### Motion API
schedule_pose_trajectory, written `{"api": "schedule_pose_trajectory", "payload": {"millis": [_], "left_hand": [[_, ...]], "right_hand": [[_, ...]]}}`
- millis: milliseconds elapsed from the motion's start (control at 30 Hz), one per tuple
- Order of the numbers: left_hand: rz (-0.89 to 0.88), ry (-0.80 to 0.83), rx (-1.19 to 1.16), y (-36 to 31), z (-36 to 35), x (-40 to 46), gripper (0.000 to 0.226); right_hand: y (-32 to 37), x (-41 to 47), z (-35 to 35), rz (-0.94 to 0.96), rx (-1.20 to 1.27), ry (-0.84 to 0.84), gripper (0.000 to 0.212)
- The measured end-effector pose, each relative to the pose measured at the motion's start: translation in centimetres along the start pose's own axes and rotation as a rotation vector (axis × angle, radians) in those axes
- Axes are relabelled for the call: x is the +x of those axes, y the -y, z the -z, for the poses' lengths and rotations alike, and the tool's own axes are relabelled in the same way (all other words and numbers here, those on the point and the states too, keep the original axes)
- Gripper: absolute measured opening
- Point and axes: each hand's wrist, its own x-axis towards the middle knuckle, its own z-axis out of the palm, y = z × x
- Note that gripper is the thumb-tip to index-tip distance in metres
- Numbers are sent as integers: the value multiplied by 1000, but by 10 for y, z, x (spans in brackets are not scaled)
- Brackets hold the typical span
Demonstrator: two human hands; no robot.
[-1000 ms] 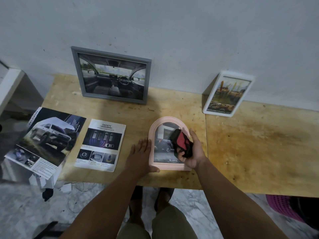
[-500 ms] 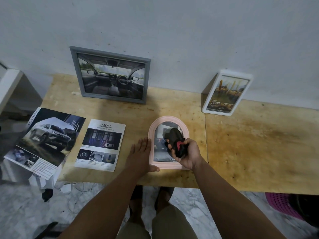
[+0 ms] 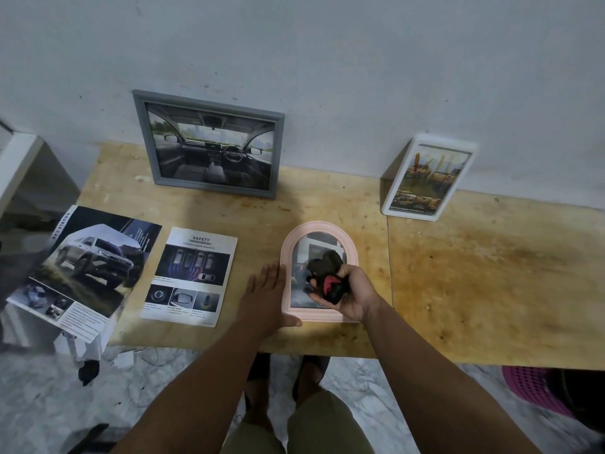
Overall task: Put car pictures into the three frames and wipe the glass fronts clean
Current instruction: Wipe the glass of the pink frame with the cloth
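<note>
Three frames are in view, each with a car picture in it. One pink arched frame [image 3: 319, 273] lies flat near the front edge of the wooden table [image 3: 474, 273]. The right hand [image 3: 352, 296] is curled tight round one bunched black and red cloth [image 3: 327, 276] over its glass. The left hand [image 3: 266, 293] lies flat with fingers straight, holding nothing, touching the frame's left edge. One grey frame [image 3: 209, 144] and one white frame [image 3: 429, 178] lean against the wall [image 3: 327, 60] at the back, well apart. Two loose car brochures lie to the left: a safety sheet [image 3: 191, 276] and a larger car page [image 3: 88, 270] overhanging the table's edge. One pink basket [image 3: 533, 391] sits on the floor.
</note>
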Motion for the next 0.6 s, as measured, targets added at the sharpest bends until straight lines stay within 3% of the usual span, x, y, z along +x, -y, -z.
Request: {"api": "schedule_pose_trajectory", "payload": {"millis": [167, 367, 500, 600], "left_hand": [[0, -8, 2, 0, 0, -1, 136], [2, -6, -9, 0, -1, 0, 137], [-1, -12, -1, 0, -2, 0, 136], [-1, -8, -6, 1, -2, 1, 136]], "right_hand": [[8, 1, 3, 10, -212, -147, 44], [16, 0, -10, 249, -593, -316, 32], [15, 7, -20, 456, -787, -282, 51], [6, 13, -17, 641, -1198, -229, 65]]}}
